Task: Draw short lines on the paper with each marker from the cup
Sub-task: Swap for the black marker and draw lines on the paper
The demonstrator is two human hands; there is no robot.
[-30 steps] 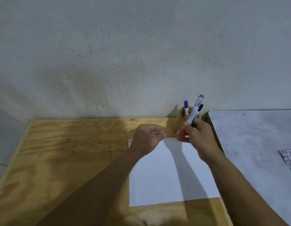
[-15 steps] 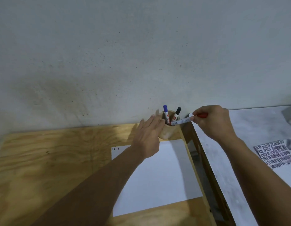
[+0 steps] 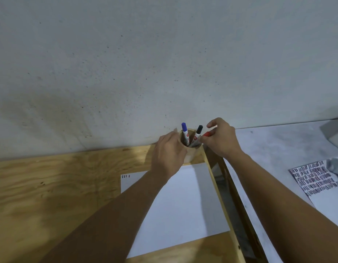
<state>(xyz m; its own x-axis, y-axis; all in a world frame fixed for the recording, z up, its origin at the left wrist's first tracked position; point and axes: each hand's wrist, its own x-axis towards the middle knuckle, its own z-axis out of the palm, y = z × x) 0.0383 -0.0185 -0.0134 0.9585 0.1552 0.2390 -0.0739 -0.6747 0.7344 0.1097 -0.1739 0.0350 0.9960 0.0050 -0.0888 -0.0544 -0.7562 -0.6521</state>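
Observation:
A round wooden cup (image 3: 192, 155) stands at the back right corner of the plywood table, against the wall. A blue-capped marker (image 3: 184, 132) and a black-capped marker (image 3: 198, 132) stick up out of it. My left hand (image 3: 169, 153) wraps the cup's left side. My right hand (image 3: 221, 139) pinches a red-capped marker (image 3: 207, 134) by its cap end, its body slanting down into the cup. A white sheet of paper (image 3: 183, 205) lies in front of the cup, with a few short dark lines (image 3: 125, 176) at its top left corner.
A grey concrete wall rises right behind the cup. To the right, across a narrow gap (image 3: 226, 196), stands a grey table (image 3: 278, 158) with another sheet covered in several rows of short lines (image 3: 314, 180). The plywood table (image 3: 50, 196) stretches to the left.
My right hand brought the red marker from above the paper over to the cup and tipped it in. My left hand reached forward and took hold of the cup. The view shifted right.

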